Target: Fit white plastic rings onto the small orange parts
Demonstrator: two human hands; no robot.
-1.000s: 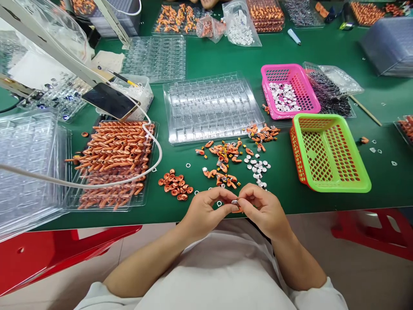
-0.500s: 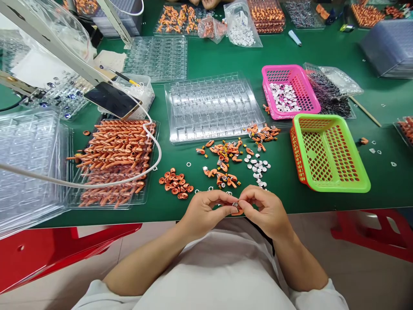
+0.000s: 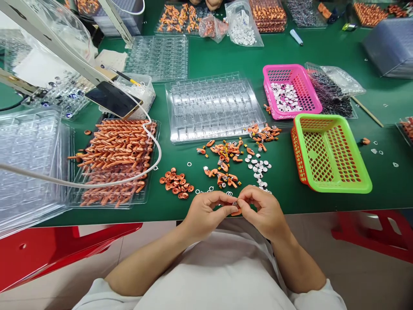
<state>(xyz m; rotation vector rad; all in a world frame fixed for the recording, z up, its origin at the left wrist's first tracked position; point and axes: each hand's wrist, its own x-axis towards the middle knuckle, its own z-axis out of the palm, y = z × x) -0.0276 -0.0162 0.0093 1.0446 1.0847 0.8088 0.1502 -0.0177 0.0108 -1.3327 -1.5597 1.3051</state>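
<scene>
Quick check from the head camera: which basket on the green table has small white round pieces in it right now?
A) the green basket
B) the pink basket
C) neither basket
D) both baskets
B: the pink basket holds a heap of small white round pieces, while the green basket beside it shows only its bare mesh floor.

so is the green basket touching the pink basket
Apart. The head view shows a strip of green table between the green basket and the pink basket.
</scene>
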